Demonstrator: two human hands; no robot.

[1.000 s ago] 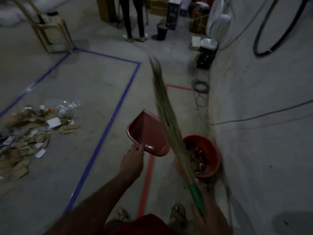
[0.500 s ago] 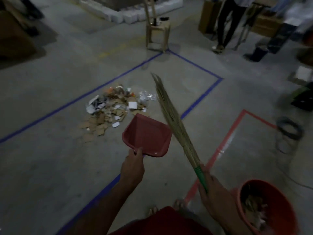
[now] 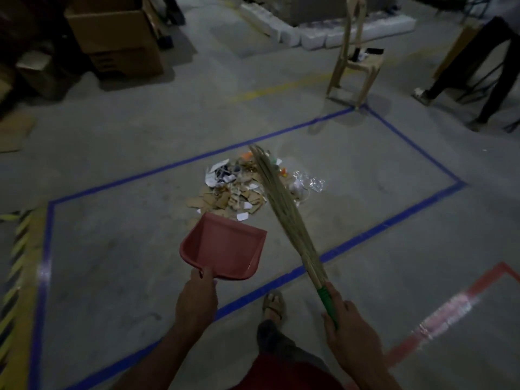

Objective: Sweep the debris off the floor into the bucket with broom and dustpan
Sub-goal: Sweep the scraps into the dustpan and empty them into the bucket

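Note:
A pile of debris (image 3: 239, 190), torn cardboard, paper scraps and clear plastic, lies on the concrete floor inside a blue tape rectangle. My left hand (image 3: 197, 299) grips the handle of a red dustpan (image 3: 225, 246), held in the air just short of the pile, its pan showing nothing in it. My right hand (image 3: 349, 330) holds the green handle of a grass broom (image 3: 284, 209), whose bristles point up and away over the pile. The bucket is out of view.
Blue tape lines (image 3: 380, 232) frame the work area; red tape (image 3: 450, 308) marks the floor at right. A plastic chair (image 3: 354, 68) stands beyond the far corner, cardboard boxes (image 3: 118, 38) at back left. A person's legs (image 3: 484, 71) are at far right. My sandalled foot (image 3: 274, 305) is on the blue line.
My view has swung left from the bucket to the debris pile, which now lies straight ahead and closer. The bucket has left the frame. Both hands keep their hold on dustpan and broom.

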